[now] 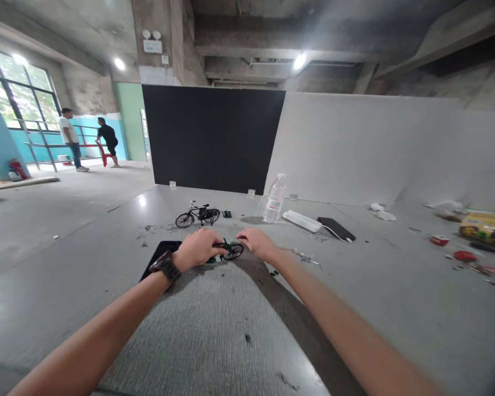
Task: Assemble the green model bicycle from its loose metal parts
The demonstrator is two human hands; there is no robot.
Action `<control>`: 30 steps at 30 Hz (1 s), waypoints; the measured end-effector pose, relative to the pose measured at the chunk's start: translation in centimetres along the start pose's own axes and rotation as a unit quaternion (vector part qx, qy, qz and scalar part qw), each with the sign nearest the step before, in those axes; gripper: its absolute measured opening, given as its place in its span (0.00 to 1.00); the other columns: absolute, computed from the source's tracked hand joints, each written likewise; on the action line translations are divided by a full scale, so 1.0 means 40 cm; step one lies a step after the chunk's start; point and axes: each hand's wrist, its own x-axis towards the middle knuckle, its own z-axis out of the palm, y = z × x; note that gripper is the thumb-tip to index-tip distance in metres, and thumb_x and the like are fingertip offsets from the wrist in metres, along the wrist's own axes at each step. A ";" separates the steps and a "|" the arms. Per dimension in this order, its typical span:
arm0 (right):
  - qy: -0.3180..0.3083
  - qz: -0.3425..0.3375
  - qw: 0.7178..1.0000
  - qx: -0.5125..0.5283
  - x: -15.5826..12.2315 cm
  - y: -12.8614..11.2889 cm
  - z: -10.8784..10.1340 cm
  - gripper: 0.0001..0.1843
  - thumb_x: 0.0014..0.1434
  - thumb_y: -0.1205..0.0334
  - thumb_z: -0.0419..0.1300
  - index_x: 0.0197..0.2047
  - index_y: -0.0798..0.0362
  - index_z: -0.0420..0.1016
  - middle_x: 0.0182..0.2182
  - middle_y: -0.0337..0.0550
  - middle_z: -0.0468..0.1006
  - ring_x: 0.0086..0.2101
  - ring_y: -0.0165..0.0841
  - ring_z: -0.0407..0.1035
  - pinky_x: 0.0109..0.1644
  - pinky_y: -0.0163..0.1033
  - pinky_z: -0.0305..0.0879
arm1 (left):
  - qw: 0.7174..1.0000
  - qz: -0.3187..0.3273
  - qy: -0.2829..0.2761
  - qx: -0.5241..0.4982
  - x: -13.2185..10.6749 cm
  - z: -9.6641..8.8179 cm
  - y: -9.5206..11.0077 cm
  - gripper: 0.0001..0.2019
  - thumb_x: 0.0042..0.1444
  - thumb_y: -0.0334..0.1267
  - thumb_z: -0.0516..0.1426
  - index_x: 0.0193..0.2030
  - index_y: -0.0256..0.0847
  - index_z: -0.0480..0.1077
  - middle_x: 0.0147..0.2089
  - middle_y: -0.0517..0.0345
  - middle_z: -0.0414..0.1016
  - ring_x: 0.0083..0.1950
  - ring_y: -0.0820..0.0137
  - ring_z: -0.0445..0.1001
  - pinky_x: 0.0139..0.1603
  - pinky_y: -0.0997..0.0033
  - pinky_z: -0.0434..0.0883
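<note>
Both my arms reach forward over a grey table (214, 330). My left hand (198, 248), with a dark watch on its wrist, is closed over a small green model bicycle (230, 250); one black wheel sticks out to its right. My right hand (256, 242) is curled at the other side of that model, fingertips touching it. What lies under the left palm is hidden. A finished black model bicycle (197, 214) stands upright just behind the hands. A black phone or tray (161, 254) lies under my left wrist.
A water bottle (275, 199), a white bar (302, 220) and a black power bank (336, 229) lie behind to the right. Small metal parts (304, 256) sit near my right wrist. Coloured packets (484, 228) lie far right. Two people (71, 138) stand far left by windows.
</note>
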 end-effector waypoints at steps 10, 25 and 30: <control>0.073 -0.099 0.984 0.131 -0.034 -0.161 -0.107 0.13 0.66 0.63 0.54 0.44 0.46 0.81 0.39 0.44 0.80 0.38 0.36 0.74 0.43 0.43 0.69 | 0.999 -0.030 -0.001 0.028 0.001 0.008 0.006 0.14 0.57 0.51 0.59 0.31 0.44 0.78 0.26 0.55 0.74 0.29 0.67 0.70 0.29 0.71 0.57; 0.024 -0.131 0.990 0.048 -0.028 -0.171 -0.114 0.13 0.66 0.70 0.53 0.43 0.50 0.80 0.40 0.46 0.76 0.39 0.34 0.72 0.44 0.40 0.68 | 0.998 -0.012 -0.012 0.056 0.008 0.004 0.004 0.16 0.60 0.52 0.57 0.37 0.43 0.79 0.29 0.55 0.76 0.32 0.65 0.74 0.30 0.72 0.62; -0.007 -0.129 0.992 0.003 -0.027 -0.185 -0.116 0.16 0.64 0.75 0.53 0.45 0.51 0.79 0.42 0.46 0.75 0.40 0.34 0.72 0.44 0.39 0.68 | 0.997 -0.013 -0.001 0.074 0.004 0.004 0.005 0.17 0.60 0.52 0.57 0.38 0.41 0.78 0.32 0.52 0.78 0.34 0.63 0.76 0.32 0.70 0.64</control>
